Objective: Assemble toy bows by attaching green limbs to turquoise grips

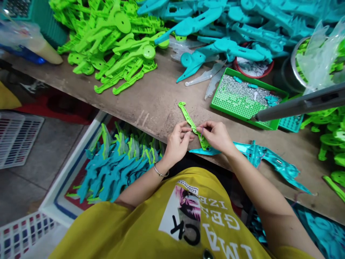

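A long, narrow light-green plastic part (188,117) with a hooked far end lies slanted between my two hands over the bench edge. My left hand (178,142) holds it from the left, fingers bent around its middle. My right hand (217,136) is closed in a pinch against the same part, and a thin purple string (201,133) shows at those fingertips. The exact grip on the string is partly hidden. Under the green part and my right hand lies a teal plastic shell (281,163), hollow side up, running off to the right.
Piles of green parts (107,39) and teal parts (229,21) cover the back of the bench. A green basket (242,99) of small metal pieces sits ahead; a grey tool (299,104) overhangs it from the right. A white-walled bin (58,196) with assembled pieces stands below, left.
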The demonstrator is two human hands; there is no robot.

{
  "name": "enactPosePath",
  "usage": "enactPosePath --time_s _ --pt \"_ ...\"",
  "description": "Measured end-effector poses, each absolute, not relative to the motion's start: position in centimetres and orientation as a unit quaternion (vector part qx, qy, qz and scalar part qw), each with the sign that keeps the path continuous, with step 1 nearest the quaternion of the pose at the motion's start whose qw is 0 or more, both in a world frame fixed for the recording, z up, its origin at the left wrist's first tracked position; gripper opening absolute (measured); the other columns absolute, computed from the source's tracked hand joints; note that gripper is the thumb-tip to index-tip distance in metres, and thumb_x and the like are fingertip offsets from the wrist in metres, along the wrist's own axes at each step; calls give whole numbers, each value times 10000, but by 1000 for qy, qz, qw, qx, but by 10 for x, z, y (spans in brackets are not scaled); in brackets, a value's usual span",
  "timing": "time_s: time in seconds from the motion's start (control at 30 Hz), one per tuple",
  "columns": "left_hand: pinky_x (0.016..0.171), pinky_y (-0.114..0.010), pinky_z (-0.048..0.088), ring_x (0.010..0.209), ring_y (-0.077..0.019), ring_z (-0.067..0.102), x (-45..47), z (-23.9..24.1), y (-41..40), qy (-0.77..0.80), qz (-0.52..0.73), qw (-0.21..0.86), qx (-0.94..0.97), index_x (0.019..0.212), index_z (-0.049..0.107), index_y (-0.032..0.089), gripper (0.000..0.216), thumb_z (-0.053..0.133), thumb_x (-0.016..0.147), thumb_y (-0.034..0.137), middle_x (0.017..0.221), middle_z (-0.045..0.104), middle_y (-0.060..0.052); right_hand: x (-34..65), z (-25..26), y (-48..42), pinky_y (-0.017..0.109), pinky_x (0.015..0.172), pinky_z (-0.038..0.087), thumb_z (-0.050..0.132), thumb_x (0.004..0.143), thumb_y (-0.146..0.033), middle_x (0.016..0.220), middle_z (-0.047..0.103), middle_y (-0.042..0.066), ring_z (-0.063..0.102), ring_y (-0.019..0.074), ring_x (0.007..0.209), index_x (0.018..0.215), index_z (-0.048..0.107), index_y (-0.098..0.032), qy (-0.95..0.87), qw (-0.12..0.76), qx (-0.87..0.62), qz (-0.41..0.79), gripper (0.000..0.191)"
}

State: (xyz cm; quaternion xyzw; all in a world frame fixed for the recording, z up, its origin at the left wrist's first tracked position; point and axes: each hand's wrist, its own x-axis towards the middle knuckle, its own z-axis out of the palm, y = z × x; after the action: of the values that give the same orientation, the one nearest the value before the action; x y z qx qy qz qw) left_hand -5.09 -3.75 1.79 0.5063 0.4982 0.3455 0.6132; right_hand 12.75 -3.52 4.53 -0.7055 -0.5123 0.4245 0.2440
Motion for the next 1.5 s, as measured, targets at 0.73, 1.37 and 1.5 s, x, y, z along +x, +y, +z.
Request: enactPosePath --time_s 0.73,1.37,1.5 --pt "870 -325 596 946 -168 718 -24 25 -35 411 389 771 294 1061 530 205 403 793 797 359 1063 721 -34 133 46 -49 279 642 459 676 847 -421 815 774 62 599 153 654 959 796 -168 -498 323 -660 460 302" --pt "826 -341 611 843 -165 723 -22 19 -35 427 393 759 297 1022 552 184 510 893 695 377 944 722 -22 136 43 -57 304 737 551 684 804 -292 961 799 82 722 191 802 1006 760 -168 -481 346 -661 462 249" --pt "785 -289 590 784 -137 703 -19 20 -35 446 399 744 298 970 546 183 467 887 693 339 873 714 -4 135 48 -62 317 785 556 684 814 -275 954 797 73 727 193 828 988 777 -180 -499 347 -658 444 219"
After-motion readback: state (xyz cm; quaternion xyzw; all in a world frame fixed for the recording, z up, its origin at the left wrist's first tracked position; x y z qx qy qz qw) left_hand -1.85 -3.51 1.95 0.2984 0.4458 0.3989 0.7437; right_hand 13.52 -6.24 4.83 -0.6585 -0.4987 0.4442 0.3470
